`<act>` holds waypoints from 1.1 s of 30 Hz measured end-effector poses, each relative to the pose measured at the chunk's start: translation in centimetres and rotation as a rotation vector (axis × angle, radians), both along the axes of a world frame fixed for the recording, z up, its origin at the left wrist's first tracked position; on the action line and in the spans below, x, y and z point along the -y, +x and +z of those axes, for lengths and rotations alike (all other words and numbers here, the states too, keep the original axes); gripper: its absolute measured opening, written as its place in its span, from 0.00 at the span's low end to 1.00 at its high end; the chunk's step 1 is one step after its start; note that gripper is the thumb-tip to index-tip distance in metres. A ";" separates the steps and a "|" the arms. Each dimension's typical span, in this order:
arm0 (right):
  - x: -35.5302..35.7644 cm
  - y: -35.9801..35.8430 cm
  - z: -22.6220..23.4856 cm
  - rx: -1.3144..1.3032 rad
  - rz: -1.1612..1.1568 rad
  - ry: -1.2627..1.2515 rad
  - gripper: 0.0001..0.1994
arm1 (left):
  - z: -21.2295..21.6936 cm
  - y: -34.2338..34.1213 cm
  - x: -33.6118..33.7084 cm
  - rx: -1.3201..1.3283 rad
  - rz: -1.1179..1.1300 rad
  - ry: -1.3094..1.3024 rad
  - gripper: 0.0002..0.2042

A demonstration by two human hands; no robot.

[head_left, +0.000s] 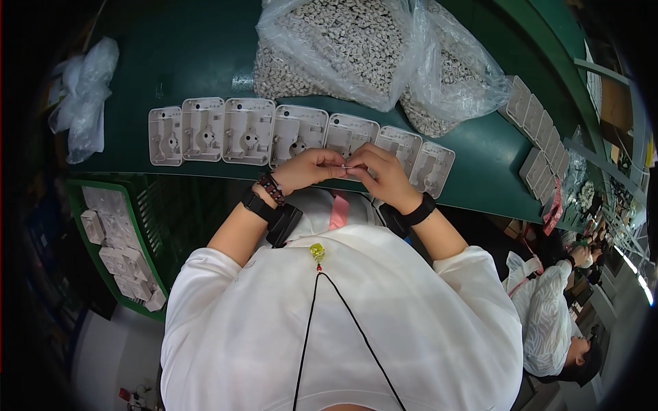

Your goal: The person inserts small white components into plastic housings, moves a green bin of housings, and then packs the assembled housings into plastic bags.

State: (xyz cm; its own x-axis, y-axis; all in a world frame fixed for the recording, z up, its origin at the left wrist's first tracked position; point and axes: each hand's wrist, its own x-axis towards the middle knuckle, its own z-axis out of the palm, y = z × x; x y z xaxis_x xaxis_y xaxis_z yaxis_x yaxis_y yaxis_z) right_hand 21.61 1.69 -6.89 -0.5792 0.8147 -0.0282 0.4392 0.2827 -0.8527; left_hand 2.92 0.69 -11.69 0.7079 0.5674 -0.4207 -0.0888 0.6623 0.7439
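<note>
Both hands meet over the near edge of the green belt. My left hand (310, 168) and my right hand (381, 172) pinch one small pale part (347, 166) between their fingertips. Just beyond them lies a row of several light grey plastic housings (248, 130), open side up, running left to right along the belt edge. The hands hover over the fifth housing (349, 133). Both wrists wear dark bands; the left also has a bead bracelet.
Two clear bags of small grey parts (343, 48) rest on the belt (192, 61) behind the row. More housings (541, 130) stand stacked at the right. A green crate (147, 246) with housings is at lower left. Another person (555, 322) works at the right.
</note>
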 end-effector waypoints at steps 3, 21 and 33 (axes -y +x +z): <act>-1.1 0.2 -0.4 0.062 0.066 0.100 0.06 | -1.0 0.2 0.4 -0.157 0.053 0.175 0.08; -7.6 -0.9 -4.2 0.401 0.522 0.494 0.06 | -0.9 -0.3 0.6 -0.829 0.160 0.853 0.08; -0.7 -5.1 -1.4 0.369 0.027 0.322 0.10 | -0.3 -5.5 0.2 -0.855 0.527 0.710 0.06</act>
